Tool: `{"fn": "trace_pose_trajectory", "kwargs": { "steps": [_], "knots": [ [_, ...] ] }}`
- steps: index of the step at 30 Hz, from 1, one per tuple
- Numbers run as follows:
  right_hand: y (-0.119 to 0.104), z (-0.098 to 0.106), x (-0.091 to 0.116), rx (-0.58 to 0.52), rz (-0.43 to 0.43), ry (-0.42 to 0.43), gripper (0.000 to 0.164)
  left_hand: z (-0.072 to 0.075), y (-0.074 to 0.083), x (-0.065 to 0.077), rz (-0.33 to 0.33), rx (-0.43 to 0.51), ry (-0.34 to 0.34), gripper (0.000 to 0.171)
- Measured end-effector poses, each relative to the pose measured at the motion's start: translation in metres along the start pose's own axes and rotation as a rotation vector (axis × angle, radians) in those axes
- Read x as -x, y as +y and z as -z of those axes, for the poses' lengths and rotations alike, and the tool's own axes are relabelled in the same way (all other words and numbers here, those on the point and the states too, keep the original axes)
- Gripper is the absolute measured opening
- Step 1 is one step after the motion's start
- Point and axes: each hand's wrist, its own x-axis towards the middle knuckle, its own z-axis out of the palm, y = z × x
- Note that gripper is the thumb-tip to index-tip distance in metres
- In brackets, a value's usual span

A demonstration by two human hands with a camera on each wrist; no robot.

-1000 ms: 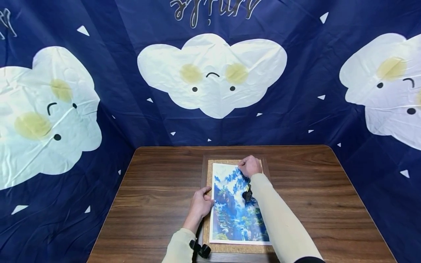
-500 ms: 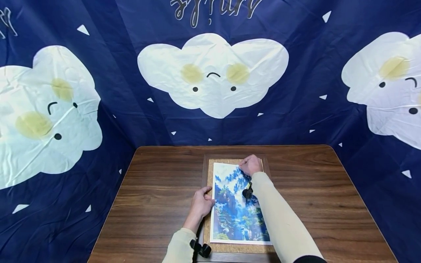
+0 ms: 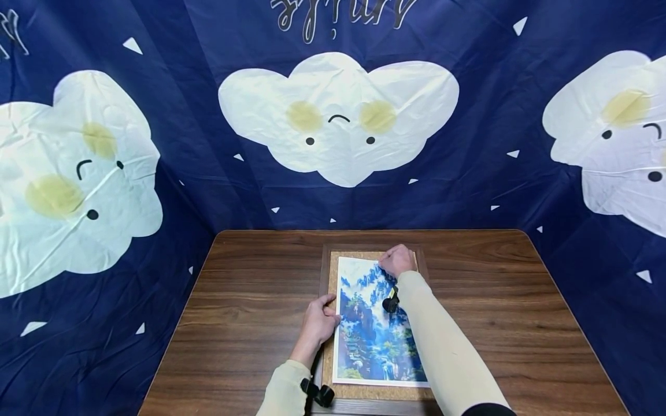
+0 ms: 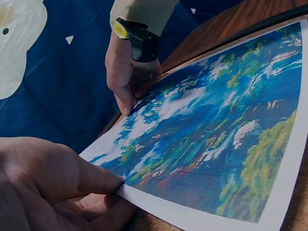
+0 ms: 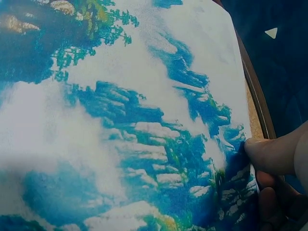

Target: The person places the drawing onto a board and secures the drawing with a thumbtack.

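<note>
A landscape print [image 3: 366, 335] in blue and green with a white border lies over a brown-framed cork board [image 3: 382, 394]. My left hand [image 3: 318, 322] pinches the print's left edge; the left wrist view shows the thumb [image 4: 98, 179] on top and fingers beneath. At the far edge my right hand [image 3: 398, 260] pinches the paper, its thumb [image 5: 272, 155] on the printed face and curled fingers below. In the left wrist view the sheet looks bowed and partly raised off the cork. My right sleeve [image 3: 447, 346] hides the print's right side.
The board rests on a dark wood-grain table [image 3: 244, 312]. Blue fabric [image 3: 333, 202] with white clouds hangs behind the table and along both sides. Black devices are strapped to the left wrist [image 3: 317, 394] and right wrist [image 3: 390, 300].
Both hands keep their hold on the print at the same places. The device at the right wrist has tilted slightly, and the head view has shifted a little.
</note>
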Motion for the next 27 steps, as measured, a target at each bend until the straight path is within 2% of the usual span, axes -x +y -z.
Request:
{"fn": "trace_pose_trajectory", "kwargs": {
  "steps": [18, 27],
  "knots": [
    [0.0001, -0.0044, -0.0023, 0.039, -0.016, 0.047, 0.009, -0.0004, -0.0029, -0.0002, -0.002, 0.011, -0.005, 0.055],
    [0.0006, -0.0029, -0.0037, -0.023, -0.03, 0.029, 0.009, -0.0007, -0.0048, -0.0014, -0.008, 0.02, -0.008, 0.056]
  ]
}}
